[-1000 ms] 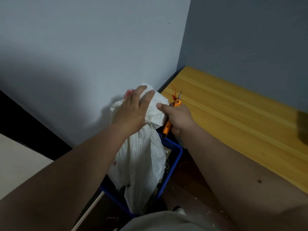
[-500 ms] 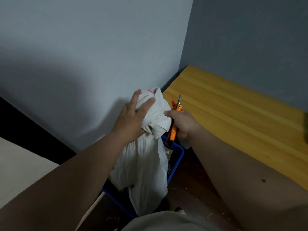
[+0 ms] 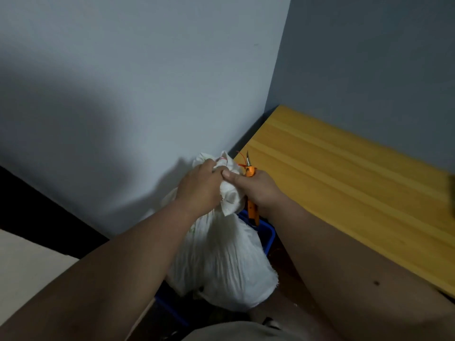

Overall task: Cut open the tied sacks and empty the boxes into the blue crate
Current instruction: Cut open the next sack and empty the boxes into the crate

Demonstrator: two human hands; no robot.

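Observation:
A white woven sack (image 3: 221,262) hangs over the blue crate (image 3: 267,236), which shows only as a corner behind it and a strip of rim below. My left hand (image 3: 199,187) grips the bunched top of the sack. My right hand (image 3: 256,190) holds orange-handled snips (image 3: 250,190) with the blade pointing up, and its thumb pinches the sack's cloth against my left hand. A red tie (image 3: 240,158) sticks out beside the blade. The crate's inside is hidden.
A yellow wooden tabletop (image 3: 344,180) runs along the right, close to my right forearm. Grey walls meet in the corner behind the sack. A pale surface (image 3: 27,262) lies at the lower left. The dark floor holds small scraps.
Both hands closed in on the sack's top, the left fingers curling round the cloth. The sack hangs fuller and lower over the crate. The view tilted downward.

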